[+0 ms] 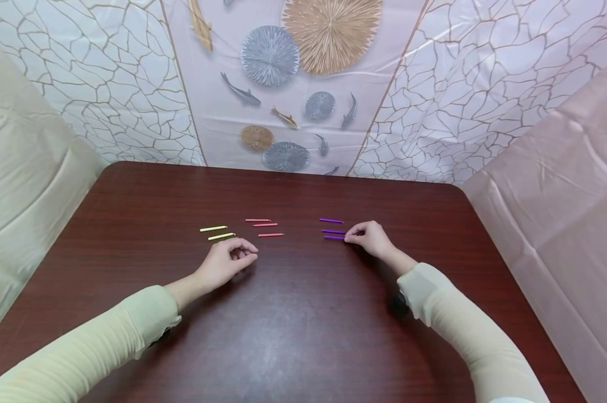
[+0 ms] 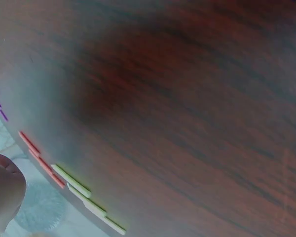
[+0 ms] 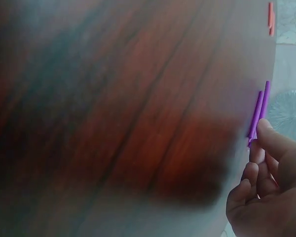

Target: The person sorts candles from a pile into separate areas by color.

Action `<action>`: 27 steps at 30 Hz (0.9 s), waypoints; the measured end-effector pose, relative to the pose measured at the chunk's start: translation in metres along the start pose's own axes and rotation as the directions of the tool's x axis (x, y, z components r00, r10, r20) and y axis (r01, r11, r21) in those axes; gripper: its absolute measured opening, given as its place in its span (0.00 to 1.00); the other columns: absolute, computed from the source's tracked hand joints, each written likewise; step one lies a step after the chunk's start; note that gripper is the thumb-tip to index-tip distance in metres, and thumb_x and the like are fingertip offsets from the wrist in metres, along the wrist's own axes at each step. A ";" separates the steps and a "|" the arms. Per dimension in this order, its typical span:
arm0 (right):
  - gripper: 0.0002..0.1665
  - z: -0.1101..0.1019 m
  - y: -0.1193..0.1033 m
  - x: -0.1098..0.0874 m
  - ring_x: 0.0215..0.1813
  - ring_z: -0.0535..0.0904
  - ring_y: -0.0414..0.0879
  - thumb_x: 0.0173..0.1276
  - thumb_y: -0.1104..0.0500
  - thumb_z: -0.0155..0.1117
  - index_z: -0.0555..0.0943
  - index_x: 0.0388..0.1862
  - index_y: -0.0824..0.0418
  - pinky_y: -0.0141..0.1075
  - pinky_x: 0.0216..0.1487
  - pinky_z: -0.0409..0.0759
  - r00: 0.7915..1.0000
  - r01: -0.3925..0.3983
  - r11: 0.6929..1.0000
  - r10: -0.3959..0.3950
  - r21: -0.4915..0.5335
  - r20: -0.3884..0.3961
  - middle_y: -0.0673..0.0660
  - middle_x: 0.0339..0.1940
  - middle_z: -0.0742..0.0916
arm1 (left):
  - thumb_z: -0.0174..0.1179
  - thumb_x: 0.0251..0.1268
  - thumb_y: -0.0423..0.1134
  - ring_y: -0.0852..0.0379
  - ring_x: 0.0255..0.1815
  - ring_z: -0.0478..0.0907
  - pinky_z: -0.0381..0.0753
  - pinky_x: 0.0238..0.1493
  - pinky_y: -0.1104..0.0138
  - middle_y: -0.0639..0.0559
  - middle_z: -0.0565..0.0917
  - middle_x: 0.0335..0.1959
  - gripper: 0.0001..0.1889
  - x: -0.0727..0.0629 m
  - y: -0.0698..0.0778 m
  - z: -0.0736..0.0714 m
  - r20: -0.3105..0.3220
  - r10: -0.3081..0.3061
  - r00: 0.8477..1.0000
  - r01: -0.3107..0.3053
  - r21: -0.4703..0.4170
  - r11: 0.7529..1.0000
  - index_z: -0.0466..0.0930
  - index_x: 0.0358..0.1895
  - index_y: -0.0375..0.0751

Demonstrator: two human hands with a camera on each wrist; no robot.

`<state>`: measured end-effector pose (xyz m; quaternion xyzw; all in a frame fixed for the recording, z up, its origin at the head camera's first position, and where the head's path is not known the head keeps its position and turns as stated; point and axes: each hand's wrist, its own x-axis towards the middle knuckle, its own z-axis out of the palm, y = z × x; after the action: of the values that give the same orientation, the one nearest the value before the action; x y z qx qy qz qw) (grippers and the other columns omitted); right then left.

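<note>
In the head view my right hand [image 1: 371, 239] has thumb and fingertips at the right end of the nearest of three thin purple candles [image 1: 334, 238]. The right wrist view shows the fingers pinching a purple candle [image 3: 264, 101], with another purple one close alongside. My left hand [image 1: 228, 263] is loosely curled and holds nothing, just in front of the yellow candles [image 1: 222, 237]. Three yellow candles [image 2: 87, 201] appear in the left wrist view; the head view shows two, the hand covering that area. Behind and right of this hand lie three red candles [image 1: 270, 235].
All the candles lie roughly sideways in colour groups on the dark wooden table [image 1: 283, 313]. The table's far edge meets a patterned cloth backdrop [image 1: 288, 112]. Pale cloth hangs along the left and right sides.
</note>
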<state>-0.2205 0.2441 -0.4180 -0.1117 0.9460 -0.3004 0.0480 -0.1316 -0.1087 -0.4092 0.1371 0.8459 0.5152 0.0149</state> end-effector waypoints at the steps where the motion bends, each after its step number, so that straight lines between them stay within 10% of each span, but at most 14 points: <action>1: 0.07 0.000 0.001 0.000 0.37 0.79 0.45 0.56 0.59 0.70 0.86 0.28 0.62 0.36 0.43 0.74 1.000 -0.007 1.000 0.007 -0.002 0.000 0.57 0.30 0.88 | 0.63 0.56 0.31 0.67 0.23 0.69 0.70 0.26 0.76 0.50 0.78 0.25 0.05 -0.001 0.001 0.001 0.005 0.002 1.000 -0.002 0.002 1.000 0.82 0.35 0.35; 17: 0.12 -0.007 0.001 -0.002 0.31 0.75 0.43 0.59 0.54 0.67 0.85 0.32 0.64 0.32 0.36 0.72 0.995 -0.058 0.998 0.060 0.023 -0.079 0.58 0.29 0.87 | 0.63 0.55 0.32 0.66 0.23 0.70 0.70 0.27 0.75 0.51 0.79 0.24 0.05 0.004 0.001 0.007 0.010 0.010 1.000 -0.010 0.015 1.000 0.83 0.35 0.36; 27: 0.17 -0.037 -0.048 -0.009 0.40 0.75 0.51 0.66 0.51 0.60 0.82 0.44 0.64 0.41 0.43 0.73 0.981 0.043 0.996 -0.028 0.077 -0.191 0.61 0.40 0.86 | 0.62 0.58 0.33 0.59 0.30 0.74 0.72 0.33 0.73 0.45 0.82 0.32 0.09 0.024 0.025 -0.013 -0.047 0.041 0.998 -0.040 0.027 0.999 0.81 0.41 0.34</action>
<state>-0.2090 0.2284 -0.3600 -0.0973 0.9313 -0.3483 -0.0432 -0.1515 -0.1030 -0.3786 0.1419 0.8497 0.5075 -0.0175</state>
